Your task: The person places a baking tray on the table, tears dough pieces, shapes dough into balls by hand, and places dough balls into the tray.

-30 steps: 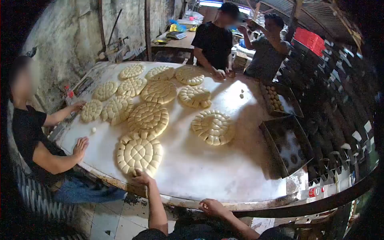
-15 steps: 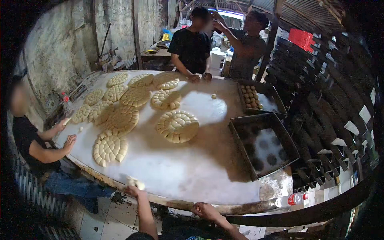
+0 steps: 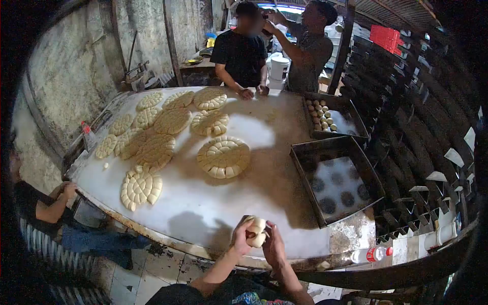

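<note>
The left hand (image 3: 243, 236) grasps at least two dough pieces (image 3: 257, 233) above the table's (image 3: 175, 216) near edge; the right hand (image 3: 274, 245) is partly open, its fingers just beside them. Twelve scored dough rounds (image 3: 223, 156) lie on the table, with two trays (image 3: 353, 211) at right, one holding dough balls (image 3: 324, 119), and one bottle (image 3: 375, 254). Half a second ago, the hands were apart, the dough pieces farther left.

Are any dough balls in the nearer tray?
No, the nearer tray shows only dark spots; the balls are in the farther tray.
</note>
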Demonstrator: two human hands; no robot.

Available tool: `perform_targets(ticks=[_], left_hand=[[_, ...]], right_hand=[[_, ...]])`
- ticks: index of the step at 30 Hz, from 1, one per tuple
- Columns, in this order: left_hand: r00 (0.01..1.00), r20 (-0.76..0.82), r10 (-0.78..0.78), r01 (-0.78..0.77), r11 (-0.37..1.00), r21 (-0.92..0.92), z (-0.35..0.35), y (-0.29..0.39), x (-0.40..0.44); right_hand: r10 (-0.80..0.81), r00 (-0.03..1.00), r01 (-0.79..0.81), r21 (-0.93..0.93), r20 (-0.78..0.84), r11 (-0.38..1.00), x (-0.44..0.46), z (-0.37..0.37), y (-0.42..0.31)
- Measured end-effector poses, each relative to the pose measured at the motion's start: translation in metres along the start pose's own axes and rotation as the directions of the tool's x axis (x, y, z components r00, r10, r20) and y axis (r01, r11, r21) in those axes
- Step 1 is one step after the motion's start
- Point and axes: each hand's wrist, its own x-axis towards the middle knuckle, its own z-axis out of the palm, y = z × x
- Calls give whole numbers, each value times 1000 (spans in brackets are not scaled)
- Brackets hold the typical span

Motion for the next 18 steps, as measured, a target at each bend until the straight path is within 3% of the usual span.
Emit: perform_targets(ticks=[1, 3, 5, 7, 8, 9, 10, 11, 12, 13, 14, 15, 17, 18], left_hand=[[995, 100, -23, 26, 999, -26, 2, 6, 1], [995, 76, -68, 59, 991, 116, 5, 21, 0], [999, 48, -8, -2, 982, 187, -9, 27, 7], [982, 16, 190, -189, 954, 232, -22, 40, 19], [995, -84, 54, -34, 974, 224, -40, 42, 27], [995, -84, 46, -26, 975, 222, -61, 43, 41], [979, -70, 192, -158, 928, 336, -84, 43, 56], [944, -36, 329, -279, 851, 444, -101, 47, 64], [962, -183, 203, -126, 925, 359, -92, 80, 56], [919, -192, 346, -292, 920, 261, -88, 104, 50], [910, -204, 360, -308, 919, 248, -90, 130, 46], [901, -216, 375, -325, 916, 235, -93, 156, 43], [931, -149, 333, -273, 907, 320, -144, 174, 52], [951, -92, 294, -240, 895, 376, -171, 177, 54]], right_hand=[[-18, 1000, 18, 14, -16, 1000, 6, 13, -4], [18, 1000, -18, -9, 15, 1000, 10, 28, -8], [152, 982, -154, 11, 108, 988, 26, 29, 5], [106, 992, -113, 96, 69, 989, 38, 40, 23], [16, 987, 11, -161, 163, 987, 40, 44, 30], [-43, 962, 152, -393, 271, 907, 40, 49, 35], [-63, 979, 159, -536, 193, 829, 45, 41, 46], [-63, 982, 151, -537, 179, 830, 44, 37, 52], [-81, 992, 121, -550, 97, 827, 46, 34, 55], [-101, 995, 92, -558, 14, 824, 47, 31, 57], [-227, 973, 145, -670, -37, 729, 45, 28, 56], [-443, 896, 301, -716, -14, 630, 45, 17, 66], [-391, 918, 139, -862, -72, 487, 39, 19, 61], [-394, 914, 119, -862, -99, 493, 35, 27, 60]])
